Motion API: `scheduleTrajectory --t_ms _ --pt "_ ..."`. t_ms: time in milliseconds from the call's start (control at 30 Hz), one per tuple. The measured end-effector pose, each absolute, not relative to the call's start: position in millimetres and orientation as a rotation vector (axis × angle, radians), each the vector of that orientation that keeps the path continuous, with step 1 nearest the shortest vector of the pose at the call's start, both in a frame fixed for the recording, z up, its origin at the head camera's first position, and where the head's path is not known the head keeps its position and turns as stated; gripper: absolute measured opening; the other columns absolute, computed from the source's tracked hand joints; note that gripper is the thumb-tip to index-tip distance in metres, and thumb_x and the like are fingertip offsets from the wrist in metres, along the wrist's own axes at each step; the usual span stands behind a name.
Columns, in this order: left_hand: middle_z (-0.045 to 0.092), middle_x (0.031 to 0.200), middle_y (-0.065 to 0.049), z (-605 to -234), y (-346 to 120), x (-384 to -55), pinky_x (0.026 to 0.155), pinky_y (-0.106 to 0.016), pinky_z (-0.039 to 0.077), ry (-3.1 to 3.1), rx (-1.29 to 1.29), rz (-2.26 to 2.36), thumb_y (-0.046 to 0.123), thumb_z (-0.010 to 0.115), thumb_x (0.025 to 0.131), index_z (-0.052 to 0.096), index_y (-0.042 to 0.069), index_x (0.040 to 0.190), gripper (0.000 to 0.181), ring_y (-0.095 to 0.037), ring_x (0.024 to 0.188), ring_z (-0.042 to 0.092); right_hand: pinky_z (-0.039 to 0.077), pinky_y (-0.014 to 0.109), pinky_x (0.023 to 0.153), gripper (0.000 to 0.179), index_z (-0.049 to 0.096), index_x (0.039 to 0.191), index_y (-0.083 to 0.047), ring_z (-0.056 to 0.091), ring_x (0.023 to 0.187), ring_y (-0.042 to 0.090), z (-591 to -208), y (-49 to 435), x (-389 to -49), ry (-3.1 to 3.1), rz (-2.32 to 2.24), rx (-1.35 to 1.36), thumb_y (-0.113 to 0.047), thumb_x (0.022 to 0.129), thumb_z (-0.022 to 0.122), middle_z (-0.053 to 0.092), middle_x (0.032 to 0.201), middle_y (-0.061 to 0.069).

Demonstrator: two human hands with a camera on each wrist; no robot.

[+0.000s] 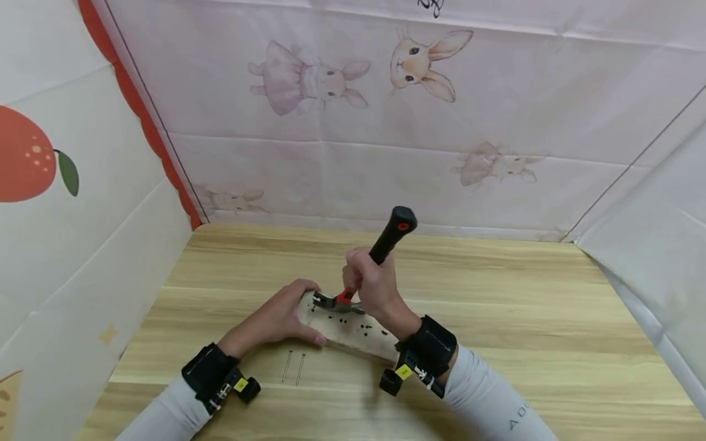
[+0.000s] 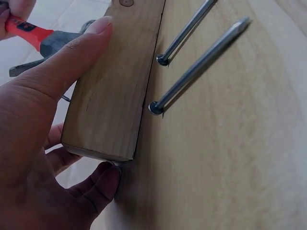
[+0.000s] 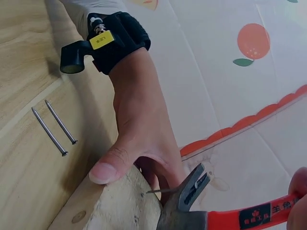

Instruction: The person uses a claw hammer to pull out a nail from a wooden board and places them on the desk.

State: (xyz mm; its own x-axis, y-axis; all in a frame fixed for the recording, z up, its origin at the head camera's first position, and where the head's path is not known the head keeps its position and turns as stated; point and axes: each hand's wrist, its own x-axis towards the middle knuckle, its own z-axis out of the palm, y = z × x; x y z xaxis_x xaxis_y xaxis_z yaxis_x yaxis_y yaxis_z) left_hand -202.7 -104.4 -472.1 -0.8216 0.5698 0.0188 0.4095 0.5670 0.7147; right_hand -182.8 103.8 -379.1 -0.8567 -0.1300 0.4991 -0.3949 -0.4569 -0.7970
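Note:
A pale wooden block (image 1: pixel 358 334) with several dark holes and nail heads on top lies on the table. My left hand (image 1: pixel 284 313) grips its left end, thumb along the near side and fingers round the far end. With the right hand (image 1: pixel 377 286) I hold a claw hammer (image 1: pixel 393 236) by its black and red handle, which slants up and away. The hammer's metal head lies low over the block's left part. In the right wrist view its forked claw (image 3: pixel 194 186) points at a thin nail (image 3: pixel 156 191) standing out of the block, overlapping it there.
Two loose nails (image 1: pixel 287 366) lie side by side on the wood-grain table (image 1: pixel 524 343), on the near side of the block. A rabbit-print cloth wall (image 1: pixel 353 171) rises behind the table's far edge, with pale side walls left and right.

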Motion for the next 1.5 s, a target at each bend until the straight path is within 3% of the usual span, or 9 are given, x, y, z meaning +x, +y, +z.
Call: scheduleTrajectory --t_ms 400,900,1200,1300,1500 --pt "0.047 0.124 0.009 -470 -104 -205 0.094 -0.037 0.041 2.596 0.789 1.057 0.067 0.082 0.049 0.044 0.024 0.129 0.099 -0.010 0.110 0.046 0.014 0.035 0.040 0.036 0.022 0.056 -0.013 0.017 0.040 0.011 -380 126 -182 -1.384 2.533 0.875 0.002 0.088 0.032 0.017 0.052 -0.003" --pt "0.046 0.126 0.010 -470 -99 -203 0.096 -0.037 0.040 2.585 0.790 1.037 0.068 0.081 0.050 0.044 0.027 0.129 0.096 -0.009 0.113 0.044 0.013 0.034 0.037 0.034 0.021 0.057 -0.013 0.018 0.038 0.010 -382 136 -179 -1.288 2.535 0.945 0.005 0.086 0.024 0.016 0.052 -0.002" --pt "0.045 0.138 0.003 -459 -98 -194 0.092 -0.042 0.041 2.775 0.929 0.908 0.072 0.078 0.051 0.048 0.021 0.134 0.101 -0.015 0.115 0.037 0.014 0.035 0.037 0.035 0.022 0.057 -0.013 0.019 0.038 0.011 -382 138 -177 -1.289 2.550 0.937 0.004 0.088 0.022 0.017 0.052 -0.002" --pt "0.051 0.134 0.003 -455 -100 -191 0.091 -0.042 0.042 2.808 0.999 0.999 0.071 0.076 0.057 0.053 0.023 0.130 0.090 -0.013 0.114 0.038 0.015 0.035 0.036 0.036 0.023 0.056 -0.013 0.019 0.037 0.012 -382 138 -177 -1.278 2.544 0.950 0.004 0.088 0.022 0.017 0.052 -0.002" --pt "0.063 0.107 0.012 -448 -102 -187 0.083 -0.038 0.047 2.796 1.163 1.278 0.049 0.075 0.077 0.066 0.027 0.110 0.041 -0.008 0.102 0.049 0.013 0.033 0.035 0.035 0.022 0.056 -0.013 0.019 0.037 0.011 -379 135 -176 -1.240 2.546 1.008 0.006 0.086 0.021 0.017 0.051 -0.002"
